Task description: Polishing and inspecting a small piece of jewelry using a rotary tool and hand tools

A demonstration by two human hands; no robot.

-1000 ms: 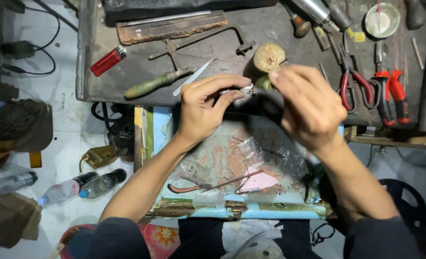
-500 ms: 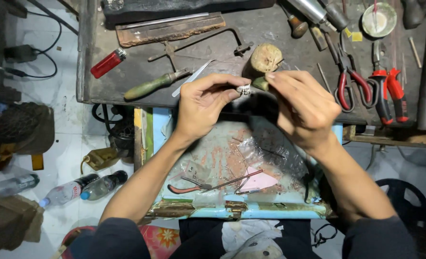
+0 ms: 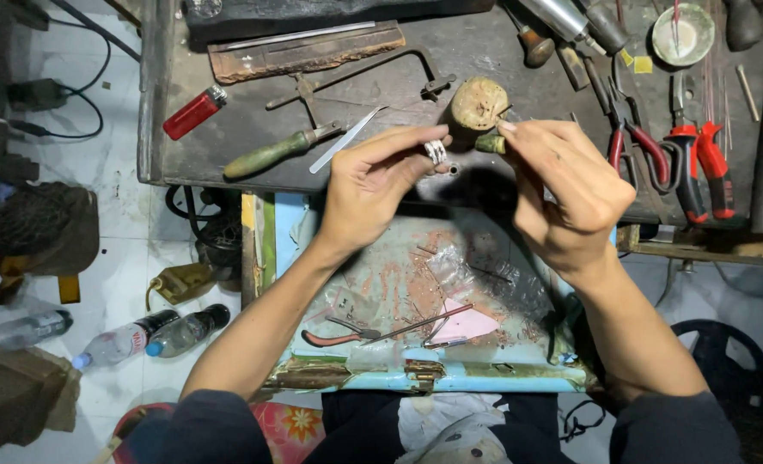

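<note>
1. Head view: left hand (image 3: 373,185) pinches a small silver metal ring (image 3: 436,152) between thumb and fingertips, clenched on it, just above the front edge of the dark, worn metal workbench (image 3: 227,129).
2. Right hand (image 3: 570,193) closed around a small olive-green tool handle (image 3: 489,143); only the stub end shows past the fingers. The stub sits just beside the ring; contact cannot be told.
3. Both hands are held over the gap between the bench and the pale blue, rust-stained tray (image 3: 485,382) at the person's lap.
4. Just behind the ring: round tan wooden block (image 3: 479,104) on the bench.
5. Left of the hands on the bench: green-handled jeweller's saw frame (image 3: 313,120), flat silver metal file (image 3: 344,139), red plastic lighter (image 3: 194,112).
6. Right of the hands: 2 pairs of red-handled pliers (image 3: 691,163), lying side by side.
7. Tray holds small red-handled pliers (image 3: 334,337), a thin metal rod (image 3: 420,323), a pink paper scrap (image 3: 467,325) and crumpled clear plastic (image 3: 493,275).
8. Floor, left: 2 clear plastic bottles (image 3: 154,335) lying down.
</note>
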